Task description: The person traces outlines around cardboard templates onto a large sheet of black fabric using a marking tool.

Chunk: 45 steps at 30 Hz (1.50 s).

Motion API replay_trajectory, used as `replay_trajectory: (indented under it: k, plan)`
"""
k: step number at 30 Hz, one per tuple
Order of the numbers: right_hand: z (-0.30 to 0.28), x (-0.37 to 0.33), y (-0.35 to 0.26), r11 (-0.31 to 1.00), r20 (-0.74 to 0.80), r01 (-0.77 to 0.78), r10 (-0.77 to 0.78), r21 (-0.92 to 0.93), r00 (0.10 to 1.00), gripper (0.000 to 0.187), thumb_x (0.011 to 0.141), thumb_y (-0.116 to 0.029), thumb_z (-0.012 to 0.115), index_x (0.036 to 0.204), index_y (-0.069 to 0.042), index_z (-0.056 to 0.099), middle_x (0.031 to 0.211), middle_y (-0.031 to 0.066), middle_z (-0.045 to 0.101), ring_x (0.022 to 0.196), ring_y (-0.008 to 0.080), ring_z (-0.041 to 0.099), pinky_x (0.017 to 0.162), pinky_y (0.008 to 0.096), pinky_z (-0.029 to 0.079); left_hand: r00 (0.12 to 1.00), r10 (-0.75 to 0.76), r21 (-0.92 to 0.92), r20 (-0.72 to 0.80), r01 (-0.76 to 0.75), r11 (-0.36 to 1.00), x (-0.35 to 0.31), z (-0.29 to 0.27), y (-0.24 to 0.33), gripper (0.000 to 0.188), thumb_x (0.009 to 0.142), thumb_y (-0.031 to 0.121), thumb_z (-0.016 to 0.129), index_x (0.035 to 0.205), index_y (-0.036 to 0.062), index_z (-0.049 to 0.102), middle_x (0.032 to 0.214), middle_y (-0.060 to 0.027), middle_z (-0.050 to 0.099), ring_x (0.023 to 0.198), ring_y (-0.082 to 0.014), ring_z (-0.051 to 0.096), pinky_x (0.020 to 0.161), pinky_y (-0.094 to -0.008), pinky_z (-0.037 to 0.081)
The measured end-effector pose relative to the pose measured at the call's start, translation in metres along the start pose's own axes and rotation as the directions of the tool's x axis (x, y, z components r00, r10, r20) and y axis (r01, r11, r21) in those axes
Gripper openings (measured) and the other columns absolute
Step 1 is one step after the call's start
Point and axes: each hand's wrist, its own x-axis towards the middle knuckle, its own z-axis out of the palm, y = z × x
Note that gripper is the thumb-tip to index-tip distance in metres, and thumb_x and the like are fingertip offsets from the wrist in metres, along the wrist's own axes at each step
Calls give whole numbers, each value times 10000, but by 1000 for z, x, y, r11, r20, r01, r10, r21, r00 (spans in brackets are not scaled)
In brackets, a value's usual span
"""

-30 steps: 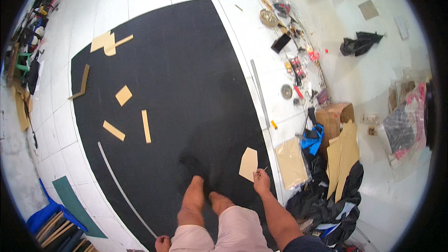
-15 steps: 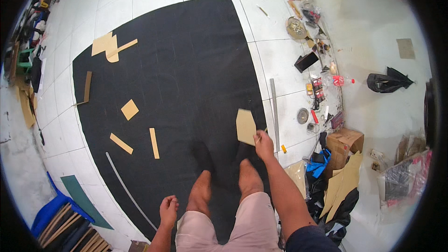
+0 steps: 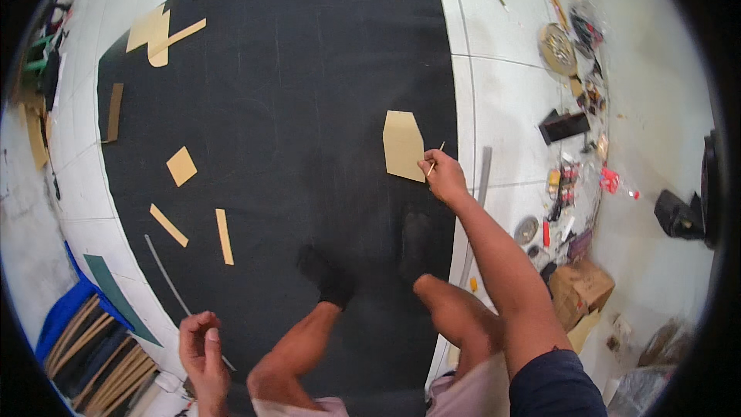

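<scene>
My right hand [image 3: 444, 175] is closed, its fingers pinching the lower right edge of a tan cardboard pattern piece [image 3: 404, 147] with cut-off corners. A thin, pencil-like stick [image 3: 431, 169] pokes out of the same fingers. The piece is over the large black cloth [image 3: 309, 100]; whether it lies fully flat I cannot tell. My left hand [image 3: 202, 351] hangs low at the left with loosely bent fingers, the thumb apart, and nothing in it. It is near a thin metal strip [image 3: 167, 270].
On the cloth's left side lie a cardboard diamond [image 3: 182, 167], narrow strips [image 3: 225, 237] and larger pattern pieces [image 3: 150, 31]. A long metal ruler [image 3: 478, 205] runs along its right edge. Clutter, including a cardboard box [image 3: 580, 291], lines the right wall. A blue holder [image 3: 58, 316] with slats stands lower left.
My right hand has carried the cardboard piece farther forward over the cloth. My left hand has moved left and its fingers have loosened. My legs are bent lower, and the view has shifted.
</scene>
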Motion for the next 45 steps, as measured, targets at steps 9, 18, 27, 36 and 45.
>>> replay_trajectory:
  k: [9,18,27,36,45]
  plan:
    - [56,88,70,975,-23,209,-211,-77,977,291,929,-231,747,1101,2,719,925,177,748,854,330,741,769,411,568,876,126,240,465,-261,935,117,95,-45,363,863,232,721,1147,14,662,989,-107,636,957,-230,638,883,-394,498]
    - [71,89,80,953,-129,295,-302,-71,945,263,907,-252,769,1048,-34,724,875,140,741,798,312,732,739,408,565,917,308,99,253,-342,935,154,88,-66,610,812,342,775,1300,-3,653,1048,-140,675,931,-238,664,850,-374,519]
    - [91,79,81,972,-174,224,-209,69,962,270,921,-265,763,1069,-43,728,870,111,747,802,280,730,736,394,557,826,311,31,470,-367,930,149,93,-55,680,775,352,810,1342,17,643,1035,-120,681,956,-231,673,894,-384,523]
    - [87,81,74,975,-175,221,-220,-15,960,273,906,-265,751,1051,-35,722,874,123,753,820,305,731,760,417,561,856,333,-4,397,-361,933,138,81,-62,680,735,240,813,1351,3,651,1045,-148,702,958,-241,690,879,-382,536]
    - [91,84,76,966,-200,259,-253,5,947,273,888,-251,756,1046,-32,717,881,137,748,839,328,730,771,431,564,843,356,-5,404,-387,922,142,83,-63,691,749,272,833,1360,10,646,1053,-150,699,951,-239,696,876,-379,555]
